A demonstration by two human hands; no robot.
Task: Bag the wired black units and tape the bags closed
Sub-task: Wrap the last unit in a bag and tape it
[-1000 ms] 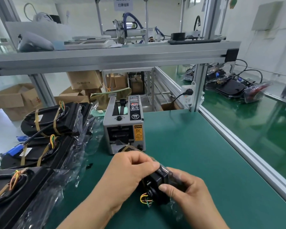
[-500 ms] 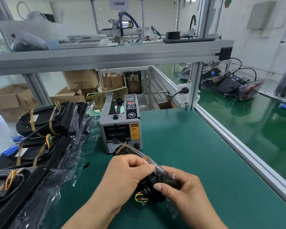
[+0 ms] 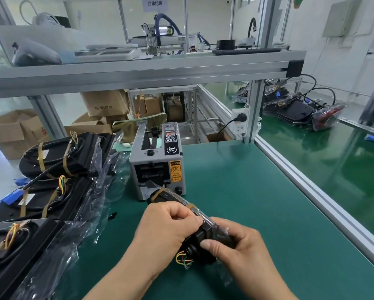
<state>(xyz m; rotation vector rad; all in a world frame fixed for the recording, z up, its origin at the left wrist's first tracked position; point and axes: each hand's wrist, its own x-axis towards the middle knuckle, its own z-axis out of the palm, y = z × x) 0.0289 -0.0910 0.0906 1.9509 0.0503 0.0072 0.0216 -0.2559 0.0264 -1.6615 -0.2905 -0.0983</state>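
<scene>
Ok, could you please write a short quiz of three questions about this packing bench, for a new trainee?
1. True or false: the left hand and the right hand both grip the same black unit.
2. Where does the grey tape dispenser stand?
A) on the green mat, just beyond the held unit
B) on the upper shelf
C) at the right edge of the bench
3. Fill in the missing word: the other wired units, in clear bags, lie on the person's ___ side.

Key: 1 true; 2 A; 3 left.
</scene>
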